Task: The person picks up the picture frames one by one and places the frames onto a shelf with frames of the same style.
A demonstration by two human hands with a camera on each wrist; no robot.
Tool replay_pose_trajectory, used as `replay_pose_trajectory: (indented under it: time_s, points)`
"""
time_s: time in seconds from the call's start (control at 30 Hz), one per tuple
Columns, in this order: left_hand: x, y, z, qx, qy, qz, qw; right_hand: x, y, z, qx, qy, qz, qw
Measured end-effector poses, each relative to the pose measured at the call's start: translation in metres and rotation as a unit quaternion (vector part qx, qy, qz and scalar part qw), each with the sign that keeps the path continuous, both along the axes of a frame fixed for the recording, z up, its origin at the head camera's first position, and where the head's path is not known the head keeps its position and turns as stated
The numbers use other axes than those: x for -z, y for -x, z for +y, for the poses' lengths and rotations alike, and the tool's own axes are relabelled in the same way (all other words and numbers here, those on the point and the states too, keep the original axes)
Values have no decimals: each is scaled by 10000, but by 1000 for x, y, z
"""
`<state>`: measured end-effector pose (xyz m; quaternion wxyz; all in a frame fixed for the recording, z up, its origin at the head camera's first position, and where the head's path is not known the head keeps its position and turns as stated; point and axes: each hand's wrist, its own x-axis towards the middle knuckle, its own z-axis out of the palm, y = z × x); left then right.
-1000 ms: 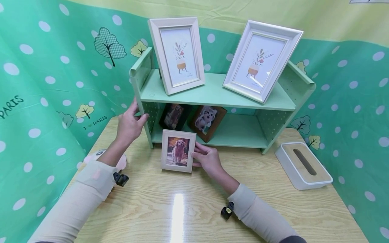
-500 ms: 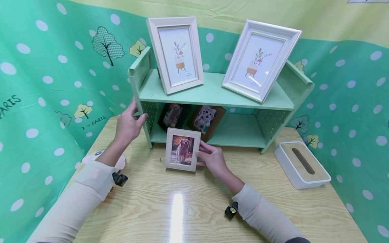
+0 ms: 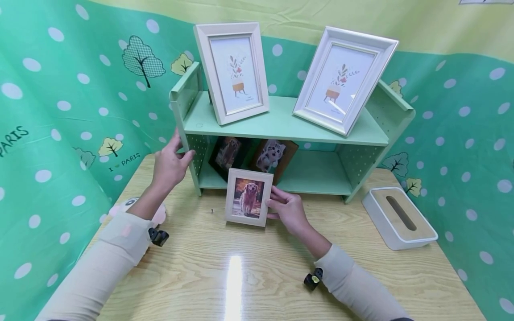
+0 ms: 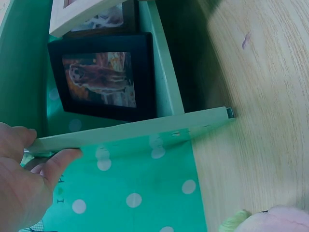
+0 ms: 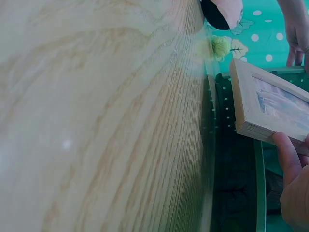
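My right hand pinches the right edge of a light wooden picture frame with a dog photo, upright in front of the green shelf. In the right wrist view, the thumb lies along the edge of that picture frame. My left hand grips the shelf's left side panel, thumb on one side and fingers on the other. On the lower shelf level, a black picture frame with a dog photo leans beside a brown picture frame with a kitten photo, partly hidden by the held one.
Two white picture frames with plant prints, a left one and a right one, stand on the upper level. A tissue box sits right on the wooden table. A pink plush toy lies behind my left forearm.
My right hand has moved the light wooden picture frame to the right along the shelf front, so it now covers part of the brown frame. My left hand stays on the side panel.
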<state>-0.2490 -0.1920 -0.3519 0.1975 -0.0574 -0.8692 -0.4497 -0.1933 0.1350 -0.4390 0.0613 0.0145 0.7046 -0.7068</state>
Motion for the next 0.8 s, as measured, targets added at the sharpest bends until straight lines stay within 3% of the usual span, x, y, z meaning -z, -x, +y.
replay_pose_trajectory:
  time_s: [0.8]
  points:
    - [0, 0, 0, 34, -7, 38, 10000, -5, -3, 26, 207, 151, -19, 9997]
